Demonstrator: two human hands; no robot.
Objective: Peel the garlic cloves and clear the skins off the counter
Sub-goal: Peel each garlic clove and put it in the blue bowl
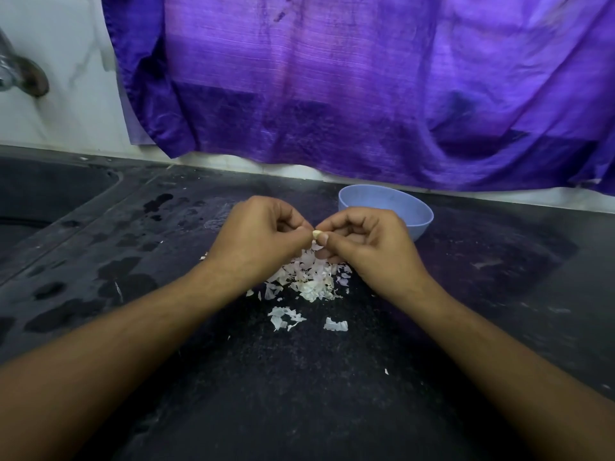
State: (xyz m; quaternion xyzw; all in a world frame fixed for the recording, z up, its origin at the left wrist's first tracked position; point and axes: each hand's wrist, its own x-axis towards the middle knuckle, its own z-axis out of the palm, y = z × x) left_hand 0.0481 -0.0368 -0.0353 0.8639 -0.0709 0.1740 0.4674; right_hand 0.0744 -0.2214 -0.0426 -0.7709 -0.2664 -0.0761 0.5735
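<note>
A small pale garlic clove (316, 234) is held above the dark counter (299, 377), pinched from both sides. My left hand (258, 234) grips its left end with curled fingers, and my right hand (364, 242) pinches its right end between thumb and forefinger. Directly below the hands lies a heap of white garlic skins (311, 277), with a few loose flakes (284, 317) nearer to me. A light blue bowl (417, 207) stands just behind my right hand; its inside is mostly hidden.
A dark sink basin (43, 201) is set into the counter at the left, with a metal tap (20, 74) above it. Wet patches (126, 277) spot the counter's left side. A purple cloth (366, 94) hangs along the back wall.
</note>
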